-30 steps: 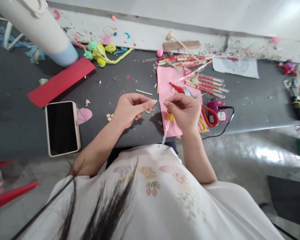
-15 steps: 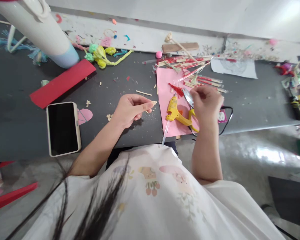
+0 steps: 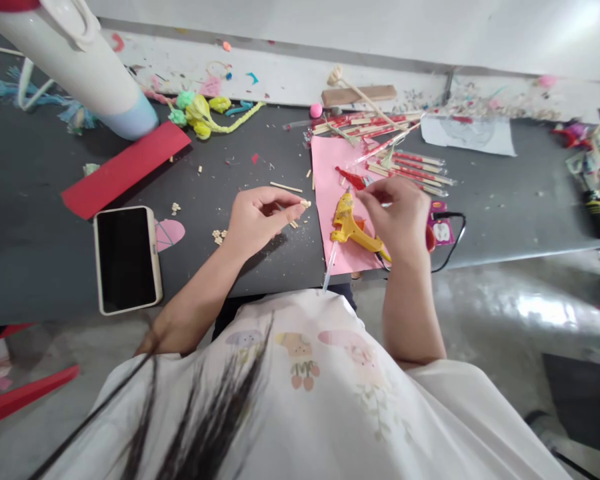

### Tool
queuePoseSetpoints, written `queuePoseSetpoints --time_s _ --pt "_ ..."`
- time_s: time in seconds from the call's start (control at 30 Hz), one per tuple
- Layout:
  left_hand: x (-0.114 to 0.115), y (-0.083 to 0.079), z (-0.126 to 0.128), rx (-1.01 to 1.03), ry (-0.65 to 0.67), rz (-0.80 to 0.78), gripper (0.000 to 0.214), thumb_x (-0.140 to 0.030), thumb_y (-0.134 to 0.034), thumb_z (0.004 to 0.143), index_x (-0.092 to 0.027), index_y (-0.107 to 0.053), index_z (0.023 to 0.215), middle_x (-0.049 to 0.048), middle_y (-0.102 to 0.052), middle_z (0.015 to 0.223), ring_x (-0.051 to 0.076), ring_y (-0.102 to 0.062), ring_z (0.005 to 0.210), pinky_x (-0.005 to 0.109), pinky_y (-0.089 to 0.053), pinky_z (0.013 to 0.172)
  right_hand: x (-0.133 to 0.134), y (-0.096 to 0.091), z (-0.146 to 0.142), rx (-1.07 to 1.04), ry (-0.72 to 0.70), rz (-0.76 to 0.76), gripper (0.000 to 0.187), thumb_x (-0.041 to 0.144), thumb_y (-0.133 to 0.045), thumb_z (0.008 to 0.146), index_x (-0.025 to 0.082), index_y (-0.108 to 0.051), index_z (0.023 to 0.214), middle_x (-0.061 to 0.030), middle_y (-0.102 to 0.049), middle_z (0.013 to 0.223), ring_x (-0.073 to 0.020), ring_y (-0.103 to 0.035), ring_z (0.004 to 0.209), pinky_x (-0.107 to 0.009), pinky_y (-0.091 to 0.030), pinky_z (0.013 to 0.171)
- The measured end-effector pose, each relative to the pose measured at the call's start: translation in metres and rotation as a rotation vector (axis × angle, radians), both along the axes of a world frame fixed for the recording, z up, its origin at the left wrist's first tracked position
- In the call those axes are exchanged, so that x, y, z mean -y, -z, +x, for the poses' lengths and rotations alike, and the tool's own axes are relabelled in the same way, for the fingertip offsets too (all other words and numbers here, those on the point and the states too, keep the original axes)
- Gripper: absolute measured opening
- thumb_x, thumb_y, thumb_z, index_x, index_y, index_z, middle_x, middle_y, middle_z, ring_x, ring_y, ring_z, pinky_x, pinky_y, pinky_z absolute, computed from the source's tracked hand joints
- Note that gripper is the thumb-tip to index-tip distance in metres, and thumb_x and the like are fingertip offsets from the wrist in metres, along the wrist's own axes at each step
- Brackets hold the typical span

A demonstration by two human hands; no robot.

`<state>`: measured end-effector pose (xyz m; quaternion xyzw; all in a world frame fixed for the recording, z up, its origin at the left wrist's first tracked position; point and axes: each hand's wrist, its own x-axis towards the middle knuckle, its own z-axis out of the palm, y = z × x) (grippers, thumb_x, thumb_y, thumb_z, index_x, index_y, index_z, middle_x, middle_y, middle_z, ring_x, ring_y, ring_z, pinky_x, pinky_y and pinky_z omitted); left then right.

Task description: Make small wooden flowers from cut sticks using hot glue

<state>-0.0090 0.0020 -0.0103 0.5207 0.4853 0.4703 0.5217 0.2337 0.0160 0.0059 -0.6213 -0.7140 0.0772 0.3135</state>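
My left hand [image 3: 263, 220] pinches a small cluster of pale wooden bits [image 3: 306, 203] between thumb and fingertips, above the dark table. Short thin wooden sticks [image 3: 286, 187] lie just beyond it. My right hand [image 3: 397, 210] has thumb and fingers brought together near the tip of a yellow glue gun [image 3: 347, 220]; whether anything is in that pinch, I cannot make out. The glue gun lies on a pink sheet [image 3: 325, 160] with a clear glue stick [image 3: 331, 263] poking from its back. Scissors beneath my right hand are mostly hidden.
At left are a phone [image 3: 127, 260], a folded red card [image 3: 127, 170] and a white-blue bottle [image 3: 105, 87]. Small piles of wooden bits [image 3: 219, 237] sit beside my left forearm. Wrapped red-and-wood sticks [image 3: 410, 167] lie at the back right. A black cord [image 3: 457, 240] loops at right.
My right hand has moved left, from over the scissors to beside the glue gun's tip. My left hand stays nearly in place, still pinching the wooden bits.
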Motion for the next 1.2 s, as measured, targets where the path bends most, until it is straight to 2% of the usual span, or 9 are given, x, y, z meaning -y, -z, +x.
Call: queuePoseSetpoints --time_s 0.2,0.43,0.5,0.77,0.83,0.93,1.0,1.13,1.2 --pt "0.003 -0.002 0.002 -0.155 -0.047 0.274 0.012 -0.032 -0.076 0.076 -0.021 -0.076 0.080 0.0004 -0.074 0.071 0.008 -0.061 0.054 0.019 -0.044 0.049 0.005 0.007 -0.033 -0.111 -0.270 -0.131 0.013 0.017 -0.058 0.087 0.020 -0.070 0.084 -0.0050 -0.073 0.085 -0.0198 -0.066 0.079 -0.033 -0.050 0.072" --pt "0.003 0.005 0.000 -0.264 -0.073 0.457 0.013 -0.035 -0.073 0.080 -0.022 -0.077 0.084 0.0019 -0.077 0.083 0.012 -0.068 0.072 0.022 -0.049 0.061 0.004 0.012 -0.043 -0.021 -0.301 -0.199 0.006 0.024 -0.065 0.084 0.021 -0.068 0.080 -0.0043 -0.072 0.081 -0.0202 -0.064 0.074 -0.033 -0.049 0.069" --pt "0.003 0.004 0.000 -0.260 -0.077 0.477 0.012 -0.034 -0.073 0.080 -0.023 -0.077 0.083 0.0016 -0.077 0.084 0.012 -0.069 0.073 0.022 -0.050 0.062 0.004 0.011 -0.044 0.006 -0.288 -0.211 0.011 0.028 -0.066 0.084 0.021 -0.065 0.076 -0.0043 -0.070 0.077 -0.0195 -0.062 0.070 -0.032 -0.047 0.067" --pt "0.004 0.003 0.001 -0.245 -0.098 0.460 0.013 -0.035 -0.072 0.081 -0.024 -0.077 0.083 0.0013 -0.077 0.083 0.012 -0.068 0.072 0.023 -0.050 0.061 -0.004 0.005 -0.052 0.291 -0.210 -0.309 0.042 0.043 -0.052 0.094 0.020 -0.054 0.059 -0.0066 -0.063 0.065 -0.0202 -0.056 0.064 -0.033 -0.033 0.061" --pt "0.004 0.003 0.000 -0.253 -0.116 0.424 0.013 -0.036 -0.072 0.081 -0.025 -0.077 0.084 0.0010 -0.077 0.084 0.012 -0.068 0.072 0.024 -0.051 0.060 -0.005 0.004 -0.054 0.303 -0.201 -0.335 0.036 0.040 -0.052 0.093 0.019 -0.058 0.064 -0.0079 -0.065 0.070 -0.0214 -0.057 0.067 -0.033 -0.033 0.062" --pt "0.002 0.004 -0.002 -0.258 -0.167 0.378 0.011 -0.034 -0.073 0.081 -0.025 -0.077 0.085 0.0002 -0.077 0.084 0.012 -0.068 0.070 0.024 -0.051 0.060 -0.007 0.005 -0.053 0.238 -0.224 -0.327 0.011 0.025 -0.059 0.088 0.019 -0.066 0.093 -0.0085 -0.069 0.087 -0.0234 -0.061 0.079 -0.033 -0.039 0.068" --pt "0.000 0.004 -0.003 -0.259 -0.210 0.361 0.010 -0.032 -0.073 0.080 -0.025 -0.077 0.086 -0.0005 -0.076 0.083 0.011 -0.067 0.067 0.023 -0.051 0.059 -0.008 0.007 -0.052 0.205 -0.228 -0.315 0.020 0.019 -0.060 0.084 0.019 -0.064 0.104 -0.0084 -0.068 0.093 -0.0244 -0.061 0.086 -0.034 -0.041 0.072" --pt "-0.003 0.004 -0.006 -0.272 -0.275 0.324 0.010 -0.031 -0.074 0.080 -0.024 -0.077 0.085 -0.0004 -0.076 0.082 0.010 -0.066 0.063 0.022 -0.051 0.057 -0.012 0.009 -0.050 0.214 -0.214 -0.318 0.004 0.023 -0.060 0.086 0.020 -0.063 0.086 -0.0090 -0.068 0.090 -0.0251 -0.060 0.085 -0.036 -0.042 0.073" --pt "-0.004 0.004 -0.008 -0.284 -0.294 0.301 0.010 -0.031 -0.073 0.079 -0.023 -0.077 0.085 0.0000 -0.076 0.081 0.010 -0.064 0.061 0.022 -0.050 0.055 -0.013 0.009 -0.050 0.219 -0.207 -0.331 0.009 0.025 -0.060 0.087 0.020 -0.062 0.081 -0.0094 -0.068 0.087 -0.0252 -0.060 0.082 -0.036 -0.042 0.072"
